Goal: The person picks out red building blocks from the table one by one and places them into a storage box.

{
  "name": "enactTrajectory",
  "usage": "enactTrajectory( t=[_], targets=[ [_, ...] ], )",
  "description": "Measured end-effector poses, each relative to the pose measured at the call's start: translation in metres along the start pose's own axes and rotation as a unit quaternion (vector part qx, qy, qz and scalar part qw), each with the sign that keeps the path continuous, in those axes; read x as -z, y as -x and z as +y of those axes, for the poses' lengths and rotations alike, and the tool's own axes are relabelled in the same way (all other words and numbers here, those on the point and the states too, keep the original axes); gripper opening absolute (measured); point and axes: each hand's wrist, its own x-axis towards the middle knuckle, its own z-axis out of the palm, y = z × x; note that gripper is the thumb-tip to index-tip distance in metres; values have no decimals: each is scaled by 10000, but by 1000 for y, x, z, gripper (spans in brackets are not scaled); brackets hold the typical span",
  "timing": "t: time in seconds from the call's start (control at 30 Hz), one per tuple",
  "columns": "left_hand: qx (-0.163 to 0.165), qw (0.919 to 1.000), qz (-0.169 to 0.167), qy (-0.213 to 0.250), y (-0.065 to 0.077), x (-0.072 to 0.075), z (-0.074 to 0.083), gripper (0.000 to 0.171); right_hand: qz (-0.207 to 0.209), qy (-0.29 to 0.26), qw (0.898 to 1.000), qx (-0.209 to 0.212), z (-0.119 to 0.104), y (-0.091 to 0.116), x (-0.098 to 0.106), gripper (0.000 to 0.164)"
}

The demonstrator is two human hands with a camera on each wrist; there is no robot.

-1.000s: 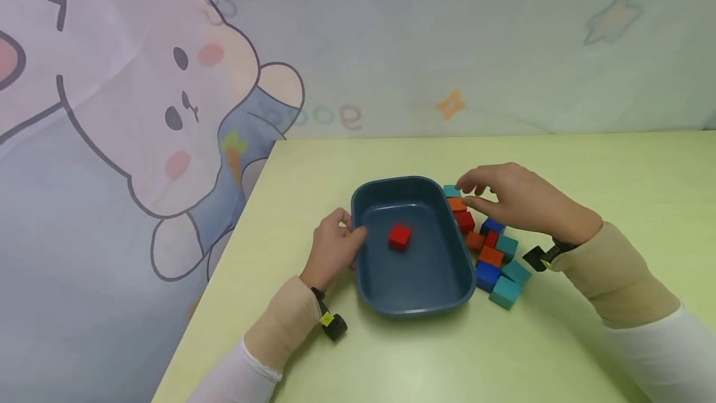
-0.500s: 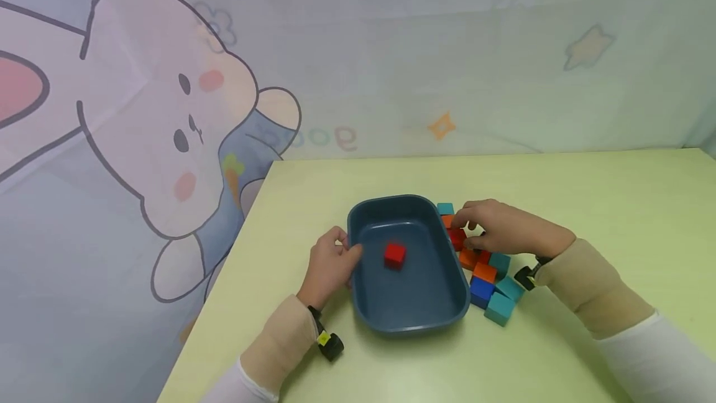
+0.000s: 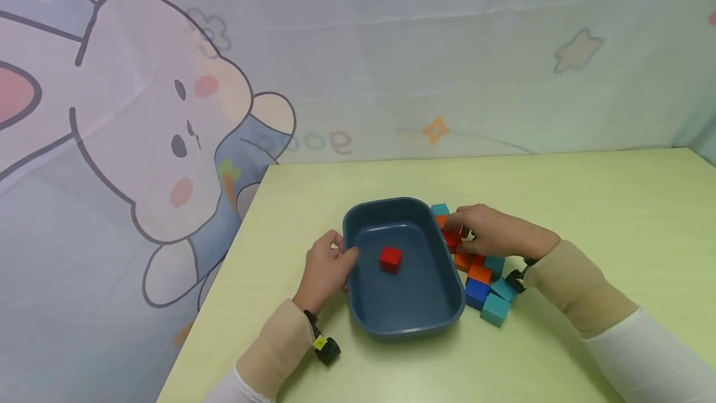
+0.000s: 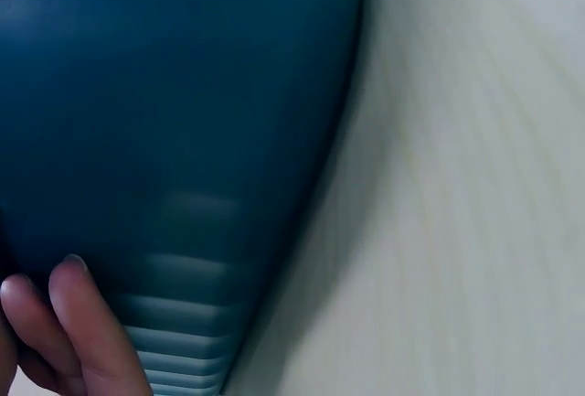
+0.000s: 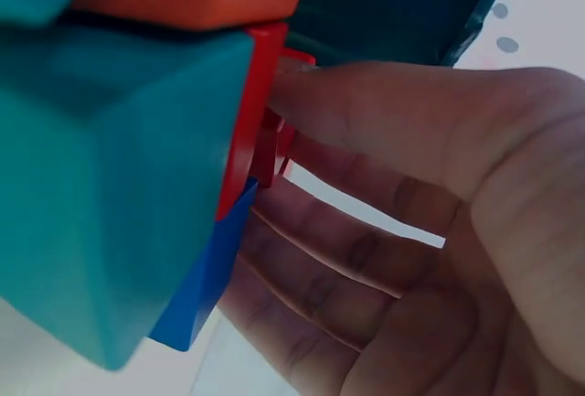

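Note:
A dark blue plastic tray (image 3: 404, 303) sits on the table with one red block (image 3: 390, 260) inside. My left hand (image 3: 325, 269) grips its left side, thumb over the rim and fingers against the outer wall (image 4: 174, 122). To the right of the tray, my right hand (image 3: 495, 232) reaches into a group of coloured blocks. Its thumb and fingers pinch a red block (image 3: 450, 242) close to the tray's right wall. In the right wrist view the thumb (image 5: 366, 108) is against that red piece, partly hidden by a teal block (image 5: 119, 186) in front.
Around the right hand lie several loose blocks: teal (image 3: 495, 310), blue (image 3: 477, 293), orange (image 3: 480, 273), and another teal one (image 3: 440, 209) at the far end. A pale green table (image 3: 615, 222) extends to the right. A cartoon-printed cloth (image 3: 447, 67) hangs behind it.
My right hand has come down and left from above the blocks onto a red block, its fingers closing around it. The left hand keeps its grip on the tray. The head view has shifted.

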Motion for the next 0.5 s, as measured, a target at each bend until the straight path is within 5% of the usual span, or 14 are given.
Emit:
enactTrajectory(
  t=[0.5],
  targets=[
    [-39, 10000, -48, 73, 0, 2, -3, 17, 55, 11, 10000, 63, -1, 1, -1, 28]
  ],
)
